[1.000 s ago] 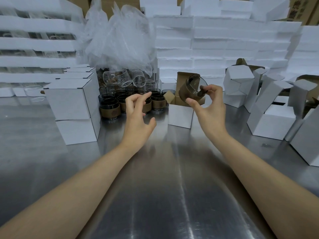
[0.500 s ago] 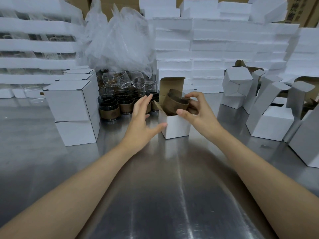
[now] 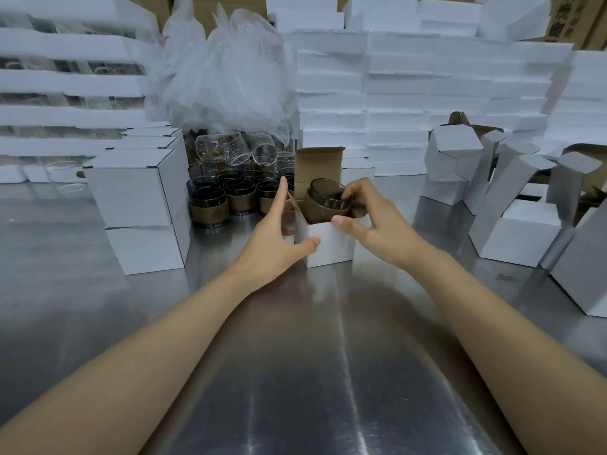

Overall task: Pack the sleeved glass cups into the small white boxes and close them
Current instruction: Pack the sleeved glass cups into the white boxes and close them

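A small white box [image 3: 331,246] stands open on the steel table, its brown-lined lid flap upright behind. A glass cup in a brown sleeve [image 3: 323,201] sits tilted, partly down in the box mouth. My right hand [image 3: 371,224] pinches the cup's rim, thumb resting on the box's front edge. My left hand [image 3: 279,238] is against the box's left side, fingers straight, thumb touching the front face. More sleeved cups [image 3: 210,205] stand grouped to the left behind the box.
Two closed white boxes [image 3: 138,205] are stacked at left. Several open and folded boxes [image 3: 519,231] crowd the right side. Foam trays [image 3: 427,93] and a clear plastic bag [image 3: 226,70] line the back. Bare steel table [image 3: 295,356] lies near me.
My right hand has carried the cup down from above the box into its mouth. My left hand has moved right onto the box's side. The box has shifted nearer.
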A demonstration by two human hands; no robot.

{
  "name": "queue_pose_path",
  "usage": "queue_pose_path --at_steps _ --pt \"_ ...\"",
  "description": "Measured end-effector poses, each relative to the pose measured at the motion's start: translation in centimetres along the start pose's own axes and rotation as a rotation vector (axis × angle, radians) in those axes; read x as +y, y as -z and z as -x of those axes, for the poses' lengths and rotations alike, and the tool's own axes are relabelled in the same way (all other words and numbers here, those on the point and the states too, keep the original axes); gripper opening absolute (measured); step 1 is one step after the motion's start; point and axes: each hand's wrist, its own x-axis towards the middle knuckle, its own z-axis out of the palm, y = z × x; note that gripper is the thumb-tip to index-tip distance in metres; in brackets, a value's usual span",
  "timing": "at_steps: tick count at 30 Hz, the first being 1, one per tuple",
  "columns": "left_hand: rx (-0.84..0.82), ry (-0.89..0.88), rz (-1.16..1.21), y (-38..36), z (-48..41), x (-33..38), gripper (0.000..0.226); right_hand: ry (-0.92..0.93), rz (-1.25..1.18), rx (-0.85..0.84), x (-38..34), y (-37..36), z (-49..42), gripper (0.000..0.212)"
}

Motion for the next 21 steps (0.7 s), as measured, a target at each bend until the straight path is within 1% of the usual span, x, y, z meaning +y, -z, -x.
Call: queue_pose_path --at_steps 4,6,9,10,12,14,16,18,21 --pt "0.008 0.033 -0.049 0.2 0.0 0.2 0.105 0.015 0.173 -0.073 0.8 -0.3 -0.1 0.002" --pt "0.009 0.062 -0.055 0.2 -0.1 0.2 0.105 0.041 0.194 -0.087 0.9 -0.6 -0.2 0.005" --pt "0.015 0.095 -0.055 0.2 -0.2 0.1 0.104 0.032 0.228 -0.102 0.7 -0.9 -0.4 0.01" --pt "0.014 0.103 -0.058 0.1 -0.2 0.1 0.104 0.027 0.203 -0.089 0.6 -0.9 -0.4 0.011" --pt "0.008 0.12 -0.062 0.1 -0.2 0.1 0.101 0.012 0.027 0.019 0.2 -0.9 -0.3 0.017" --pt "0.002 0.133 -0.059 0.0 -0.3 0.2 0.098 -0.022 -0.203 0.213 -0.2 -1.0 -0.3 0.024" --pt "-0.012 0.108 -0.044 0.1 -0.2 0.2 0.094 -0.107 -0.408 0.342 -0.4 -1.1 -0.5 0.029" --pt "-0.03 0.052 -0.018 0.1 0.0 0.3 0.088 -0.189 -0.542 0.373 -0.3 -1.5 -0.7 0.034" --pt "-0.033 -0.018 -0.034 0.3 0.1 0.7 0.071 -0.204 -0.654 0.415 -0.2 -2.1 -0.8 0.039"
